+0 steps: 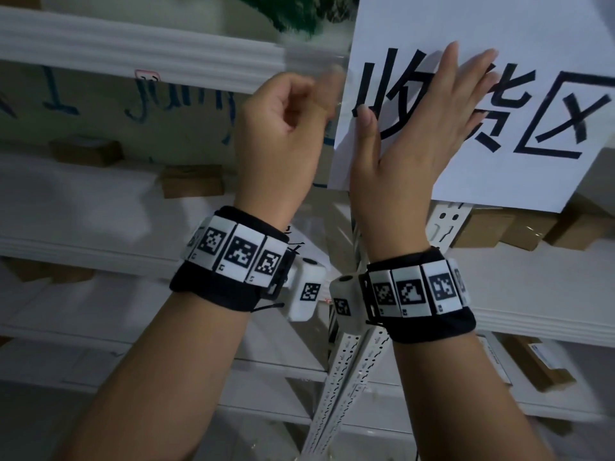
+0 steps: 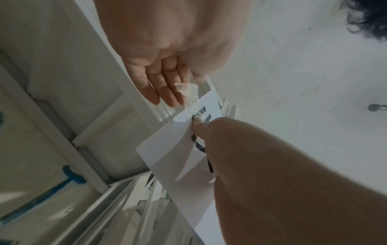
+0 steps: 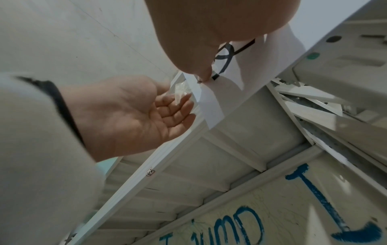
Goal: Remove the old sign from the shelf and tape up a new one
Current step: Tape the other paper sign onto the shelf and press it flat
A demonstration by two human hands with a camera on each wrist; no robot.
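A white paper sign (image 1: 432,24) with large black characters lies against the white shelf beam (image 1: 133,51). My right hand (image 1: 432,104) presses flat on its left part, fingers straight and spread, thumb (image 2: 196,122) near the left edge. My left hand (image 1: 319,91) is at that edge, and a crumpled piece of clear tape (image 2: 188,92) sits between its thumb and fingertips. In the right wrist view the tape (image 3: 182,92) meets the corner of the sign (image 3: 211,106). A clear strip seems to run from the beam onto the sign.
A perforated white upright (image 1: 346,361) runs down between my wrists. Behind the beam stands a pale board with blue writing (image 1: 100,104). Brown cardboard boxes (image 1: 193,181) lie on the shelves at left, and more boxes (image 1: 492,227) below the sign at right.
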